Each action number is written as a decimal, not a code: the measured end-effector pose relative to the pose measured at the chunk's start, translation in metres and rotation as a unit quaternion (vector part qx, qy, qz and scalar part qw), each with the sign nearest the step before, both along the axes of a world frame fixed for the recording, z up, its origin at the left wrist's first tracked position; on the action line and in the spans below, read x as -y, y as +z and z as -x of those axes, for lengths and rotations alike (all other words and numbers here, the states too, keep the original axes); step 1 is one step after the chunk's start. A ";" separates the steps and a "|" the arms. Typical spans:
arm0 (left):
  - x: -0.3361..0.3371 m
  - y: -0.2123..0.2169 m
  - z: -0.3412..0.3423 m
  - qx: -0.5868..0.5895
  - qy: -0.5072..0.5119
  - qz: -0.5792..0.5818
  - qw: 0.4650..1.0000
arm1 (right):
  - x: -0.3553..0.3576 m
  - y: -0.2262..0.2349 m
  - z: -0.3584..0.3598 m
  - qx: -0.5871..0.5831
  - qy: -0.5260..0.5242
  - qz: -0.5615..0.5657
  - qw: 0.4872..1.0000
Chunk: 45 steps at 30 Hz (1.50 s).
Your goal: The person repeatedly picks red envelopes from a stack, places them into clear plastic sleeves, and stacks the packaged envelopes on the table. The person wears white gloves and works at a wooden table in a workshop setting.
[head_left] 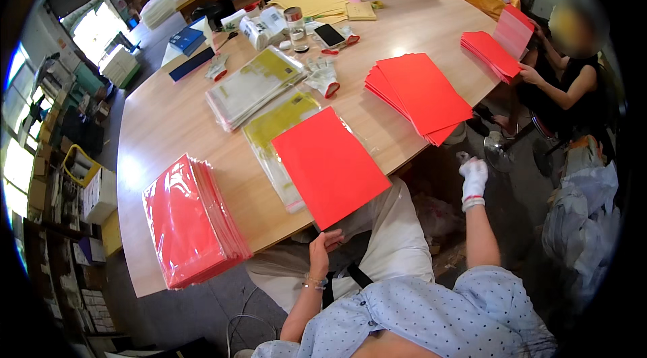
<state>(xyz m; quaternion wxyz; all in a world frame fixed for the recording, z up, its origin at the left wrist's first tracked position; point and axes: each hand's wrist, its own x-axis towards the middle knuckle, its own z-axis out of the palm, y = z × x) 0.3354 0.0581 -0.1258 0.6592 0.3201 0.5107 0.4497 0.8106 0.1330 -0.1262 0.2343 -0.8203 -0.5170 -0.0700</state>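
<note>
Seated at the wooden table (pixel 175 115), you pinch the near edge of a single red sheet (pixel 329 164) with your bare left hand (pixel 322 248), fingers curled up onto its corner at the table's rim. The sheet lies at twelve o'clock from that hand, overlapping a clear sleeve with a yellow insert (pixel 276 130), seemingly squared up over it. Your gloved right hand (pixel 473 179) hangs off the table at two o'clock, out over the floor and gripping nothing visible, though whether its fingers are loose or closed cannot be told.

The stock reads as one working line. One wrapped stack of red sheets in plastic (pixel 189 220) waits at ten o'clock, within your left reach. One fanned pile of loose red sheets (pixel 418 92) sits at one o'clock. A second bundle of clear sleeves (pixel 253 85) lies farther back at eleven. One spare pair of work gloves (pixel 323 76) rests beyond, near a phone (pixel 329 35). At the far corner, a co-worker handles another red pile (pixel 490 53).
</note>
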 end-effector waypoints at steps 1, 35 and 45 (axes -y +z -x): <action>0.002 -0.001 0.001 -0.017 -0.021 -0.013 1.000 | 0.013 -0.039 -0.024 0.087 -0.026 0.192 0.977; -0.008 0.108 0.039 -0.215 0.030 -0.170 0.961 | 0.012 0.026 0.247 -0.672 0.339 0.044 0.657; 0.071 0.164 0.313 -0.427 0.349 -0.234 0.800 | -0.007 0.146 0.508 -0.526 0.608 0.145 0.577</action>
